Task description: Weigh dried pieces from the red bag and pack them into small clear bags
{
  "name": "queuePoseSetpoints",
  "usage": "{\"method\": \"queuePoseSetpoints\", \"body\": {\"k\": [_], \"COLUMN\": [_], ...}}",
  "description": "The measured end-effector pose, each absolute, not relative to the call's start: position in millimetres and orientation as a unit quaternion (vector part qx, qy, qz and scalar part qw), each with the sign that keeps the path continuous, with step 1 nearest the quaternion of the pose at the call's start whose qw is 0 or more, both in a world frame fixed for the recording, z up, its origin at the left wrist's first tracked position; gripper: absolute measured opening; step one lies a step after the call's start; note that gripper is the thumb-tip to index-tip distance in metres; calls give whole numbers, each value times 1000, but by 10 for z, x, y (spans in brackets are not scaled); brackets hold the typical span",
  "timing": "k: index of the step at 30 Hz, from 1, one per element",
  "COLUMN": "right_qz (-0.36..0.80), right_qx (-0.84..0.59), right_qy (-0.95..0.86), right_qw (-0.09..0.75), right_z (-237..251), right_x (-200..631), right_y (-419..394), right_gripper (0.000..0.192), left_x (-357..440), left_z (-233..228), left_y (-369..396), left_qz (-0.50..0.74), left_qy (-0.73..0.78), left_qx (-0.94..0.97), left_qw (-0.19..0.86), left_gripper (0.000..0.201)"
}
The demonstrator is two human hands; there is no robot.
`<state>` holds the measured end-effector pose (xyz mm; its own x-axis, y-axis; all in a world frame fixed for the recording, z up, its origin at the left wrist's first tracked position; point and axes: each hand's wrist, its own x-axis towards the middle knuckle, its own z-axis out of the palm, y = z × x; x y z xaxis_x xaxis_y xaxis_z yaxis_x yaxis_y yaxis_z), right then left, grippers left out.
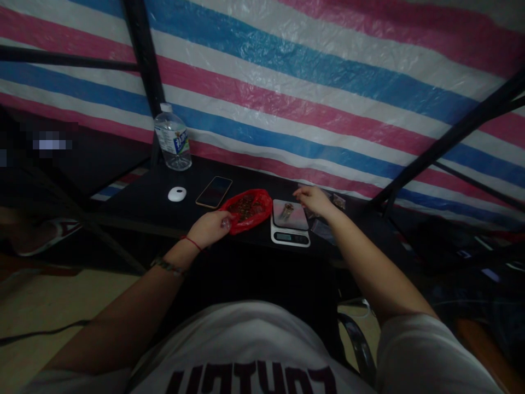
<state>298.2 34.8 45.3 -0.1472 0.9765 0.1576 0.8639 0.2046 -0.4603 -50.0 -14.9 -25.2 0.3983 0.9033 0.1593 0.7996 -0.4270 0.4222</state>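
My left hand (215, 227) is closed on the near left edge of a red plastic bag (257, 220). The bag lies spread open, with small brown pieces (245, 207) inside. Just right of it stands a white kitchen scale (290, 241) with a small display. On its plate rests a small clear packet (287, 212) with something brownish in it. At the plate's far right corner hovers my right hand (315, 200), fingertips drawn together; whatever they pinch, if anything, is too small to make out. Clear plastic bags (322, 230) lie beneath and beside this hand.
Left of the red bag lie a phone (214, 191) and a white mouse (176, 193). A large clear bottle (173, 139) stands at the back left of the black table (135, 205). Behind hangs a striped plastic sheet (287, 104), with dark metal bars (143, 60) at the sides.
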Motion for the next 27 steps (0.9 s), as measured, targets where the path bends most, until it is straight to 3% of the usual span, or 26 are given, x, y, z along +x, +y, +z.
{"method": "queuePoseSetpoints", "body": {"k": [7,15,20,24,27], "right_qz": [169,178,216,151,101], "right_qx": [-600,-513,-479,-516,-545], "right_qy": [-760,-832,-838,-826,-822], "right_qw": [183,116,147,169,134], "right_z": [526,149,-28,47,147], "right_x": [2309,1384,1265,1307,1319], "right_y": [69,-251,-120,161,418], "right_gripper": [31,33,38,40,35], "left_x": [-502,-513,-504,-486,-465], "left_z": [-221,-200,-215,-258,-277], "left_y": [-152,-173,-181,-173,-181], "left_qz": [197,139,114,117,121], "left_qy": [519,535,558,562,562], "left_qx": [820,827,817,815,814], "left_qw": [140,102,86,83,80], "left_gripper": [31,24,22,23,22]}}
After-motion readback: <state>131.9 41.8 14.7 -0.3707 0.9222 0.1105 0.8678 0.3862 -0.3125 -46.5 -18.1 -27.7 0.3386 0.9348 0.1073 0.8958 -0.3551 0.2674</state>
